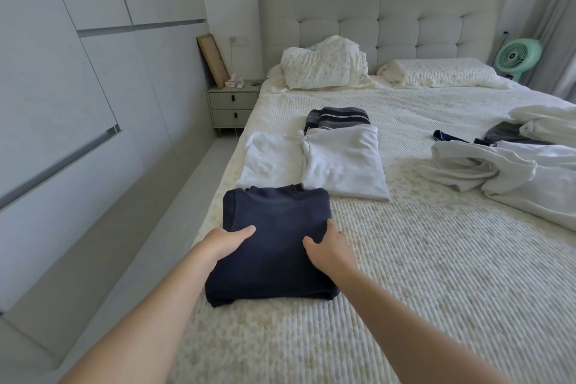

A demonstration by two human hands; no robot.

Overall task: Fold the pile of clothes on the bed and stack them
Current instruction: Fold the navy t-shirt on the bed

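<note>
A folded navy shirt (274, 234) lies near the left edge of the bed (436, 274), close to me. My left hand (226, 243) grips its left side, thumb on top and fingers tucked out of sight under the fabric. My right hand (330, 248) holds its right side, thumb spread on top and fingers over the edge. Beyond it lie a folded white garment (343, 162), a second white one (271, 159) to its left and a folded dark striped piece (338, 118) behind. Unfolded white and dark clothes (511, 171) are piled at the right.
Two pillows (324, 67) lie against the grey headboard (389, 19). A nightstand (233, 106) stands left of the bed, beside a white wardrobe wall (78, 103). A green fan (517, 58) sits at the far right. A narrow floor strip runs along the bed's left side.
</note>
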